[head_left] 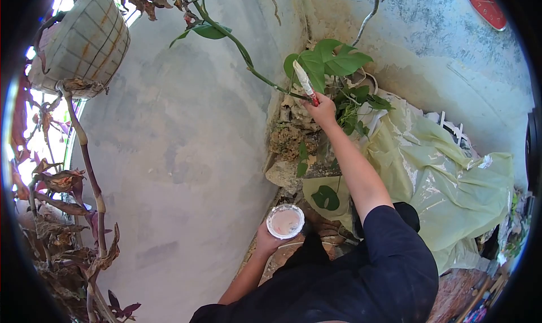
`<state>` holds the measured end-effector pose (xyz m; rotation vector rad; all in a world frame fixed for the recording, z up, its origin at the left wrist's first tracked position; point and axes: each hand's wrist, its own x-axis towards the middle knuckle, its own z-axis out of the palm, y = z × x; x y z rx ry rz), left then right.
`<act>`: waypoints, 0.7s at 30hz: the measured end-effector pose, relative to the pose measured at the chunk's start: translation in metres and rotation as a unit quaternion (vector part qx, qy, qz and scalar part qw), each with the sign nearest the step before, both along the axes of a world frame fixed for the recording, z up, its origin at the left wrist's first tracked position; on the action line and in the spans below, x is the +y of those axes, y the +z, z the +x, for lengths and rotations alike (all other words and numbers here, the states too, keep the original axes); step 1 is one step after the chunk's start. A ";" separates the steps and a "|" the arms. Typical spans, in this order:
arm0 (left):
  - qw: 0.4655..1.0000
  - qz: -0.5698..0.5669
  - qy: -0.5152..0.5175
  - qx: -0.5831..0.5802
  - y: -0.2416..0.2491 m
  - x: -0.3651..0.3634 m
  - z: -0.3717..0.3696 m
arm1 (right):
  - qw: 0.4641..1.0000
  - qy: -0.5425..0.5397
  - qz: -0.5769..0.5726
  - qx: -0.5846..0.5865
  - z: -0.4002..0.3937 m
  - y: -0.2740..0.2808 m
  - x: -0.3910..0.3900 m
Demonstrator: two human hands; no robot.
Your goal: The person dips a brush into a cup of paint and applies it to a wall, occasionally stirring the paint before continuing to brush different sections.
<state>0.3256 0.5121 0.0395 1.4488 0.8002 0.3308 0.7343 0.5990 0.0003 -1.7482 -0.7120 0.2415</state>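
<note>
My left hand (267,241) is closed around a round white paint tub (269,223), held low in front of my body. Pale pinkish-white paint (285,222) fills its open top, and smears of it coat the rim. With my right arm stretched forward, my right hand (322,109) grips a paintbrush (305,80) by its red lower part. The bristle end points up and to the left, thick with white. Behind the brush are large green leaves (339,62), which it overlaps in this view. A green stem (240,47) runs down toward the same spot.
The patchy grey-white wall (186,170) stands on the left. Rough stones (291,139) sit in the corner. A pale green sheet (435,176) drapes over things on the right. A hanging basket planter (84,40) and dry stalks (90,170) line the left edge. A red clock (486,5) hangs upper right.
</note>
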 end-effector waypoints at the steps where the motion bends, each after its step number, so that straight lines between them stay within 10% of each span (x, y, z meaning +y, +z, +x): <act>1: 1.000 0.001 0.000 0.002 -0.001 0.000 0.000 | 1.000 -0.002 0.004 0.003 -0.002 0.001 0.000; 21: 1.000 -0.007 -0.006 -0.006 -0.002 0.001 0.007 | 0.999 0.035 0.019 0.006 0.000 -0.016 0.011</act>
